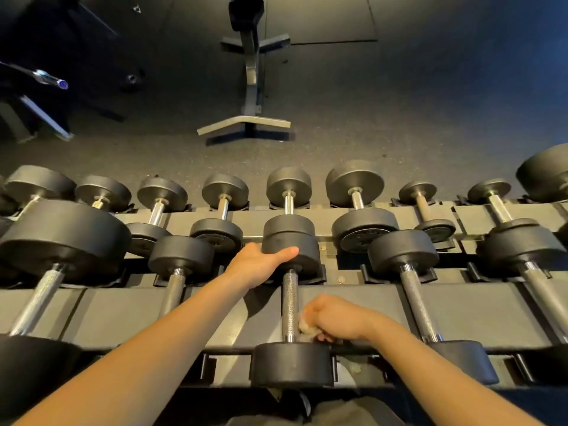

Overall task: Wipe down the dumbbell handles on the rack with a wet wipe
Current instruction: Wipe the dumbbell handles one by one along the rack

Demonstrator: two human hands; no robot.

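Presently, the dark grey two-tier metal rack [123, 309] carries a row of black round-headed dumbbells on each tier. The item under treatment is the central dumbbell [292, 362] on the near tier. It lies in its cradle with the knurled steel handle [289, 296] running straight away from the person.

Risks, as judged. The handle is cylindrical and only its right side is being contacted. If the dumbbell is not turned or the wipe not taken round, the left and under sides would go uncleaned. The coarse knurling could snag and shred a thin, bunched wipe and leave fibres in the grooves. A moist hand working close to the near head could slip and knock against it. Many handles on both tiers are not being touched, so one small wipe may dry out before the row is finished.

The left hand [258, 264] reaches forward with the arm extended and rests against the far head [304, 262], thumb laid straight across its rim. Its fingers are hidden, so I cannot tell whether it grasps or merely braces.

The right hand [335, 318] is fisted, knuckles up, at the handle's near end. It clutches the crumpled white wet wipe [305, 327], which presses against the handle's right flank just above the near head.
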